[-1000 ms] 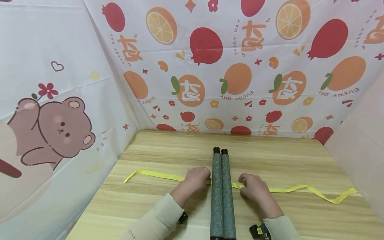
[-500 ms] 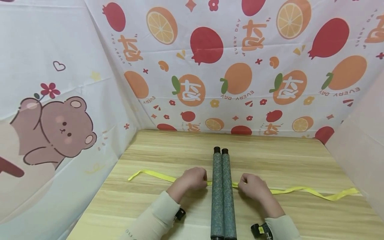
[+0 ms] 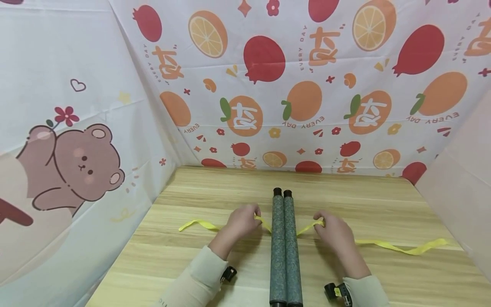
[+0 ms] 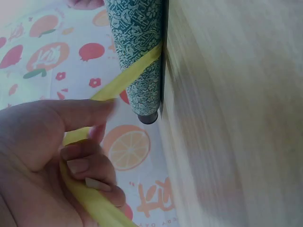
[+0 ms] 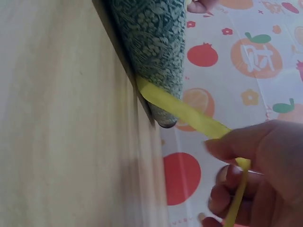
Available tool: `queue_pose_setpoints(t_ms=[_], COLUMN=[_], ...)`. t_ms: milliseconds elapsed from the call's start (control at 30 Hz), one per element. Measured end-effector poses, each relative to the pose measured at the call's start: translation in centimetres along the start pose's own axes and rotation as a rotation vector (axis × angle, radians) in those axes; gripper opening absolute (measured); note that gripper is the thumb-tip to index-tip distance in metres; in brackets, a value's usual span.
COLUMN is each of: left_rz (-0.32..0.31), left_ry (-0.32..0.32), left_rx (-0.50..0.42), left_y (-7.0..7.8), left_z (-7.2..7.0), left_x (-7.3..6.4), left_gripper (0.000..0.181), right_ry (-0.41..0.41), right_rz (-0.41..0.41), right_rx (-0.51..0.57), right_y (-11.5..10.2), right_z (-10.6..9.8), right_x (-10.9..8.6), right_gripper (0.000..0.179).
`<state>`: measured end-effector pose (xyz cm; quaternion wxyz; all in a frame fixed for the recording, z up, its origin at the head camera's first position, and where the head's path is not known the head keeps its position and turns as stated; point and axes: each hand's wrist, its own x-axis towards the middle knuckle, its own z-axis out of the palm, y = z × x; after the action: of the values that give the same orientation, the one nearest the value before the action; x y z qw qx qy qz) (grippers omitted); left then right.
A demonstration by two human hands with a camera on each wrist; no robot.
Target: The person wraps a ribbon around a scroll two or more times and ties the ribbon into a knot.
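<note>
A scroll with two rolled halves (image 3: 278, 251), covered in green floral patterned cloth with dark end knobs, lies lengthwise on the table. A yellow ribbon (image 3: 406, 248) passes under it and comes out on both sides. My left hand (image 3: 242, 222) pinches the ribbon just left of the scroll; in the left wrist view the ribbon (image 4: 128, 75) rises from the roll and runs on through the palm. To the right of the scroll, my right hand (image 3: 335, 231) pinches the other side between thumb and fingers, the ribbon (image 5: 189, 116) slanting up from beneath the roll. Both ribbon tails trail outward on the table.
The wooden table (image 3: 215, 187) meets a fruit-printed cloth (image 3: 291, 55) at its back edge. A cloth with a bear print (image 3: 82, 166) hangs at the left, and a pale cloth (image 3: 460, 183) borders the right.
Both hands have taken hold of the ribbon and raised it off the table beside the scroll, moving slightly apart. The left tail has been drawn inward. The scroll stays in place.
</note>
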<state>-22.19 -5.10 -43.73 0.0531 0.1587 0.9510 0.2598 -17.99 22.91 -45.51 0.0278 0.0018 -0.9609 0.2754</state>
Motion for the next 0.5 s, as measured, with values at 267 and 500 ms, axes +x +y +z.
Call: queue_pose_setpoints(t_ms=[267, 500], left_rz=[0.038, 0.041], left_ry=[0.190, 0.336], left_rx=[-0.106, 0.043], left_y=[0.8, 1.7], left_z=[-0.4, -1.1], left_x=[0.1, -0.2], left_gripper=[0.019, 0.021], right_ry=[0.403, 0.561], right_rz=[-0.134, -0.160], right_rx=[-0.002, -0.080], right_y=[-0.1, -0.6], right_z=[-0.2, -0.4], right_x=[0.2, 0.2], right_gripper=[0.019, 0.017])
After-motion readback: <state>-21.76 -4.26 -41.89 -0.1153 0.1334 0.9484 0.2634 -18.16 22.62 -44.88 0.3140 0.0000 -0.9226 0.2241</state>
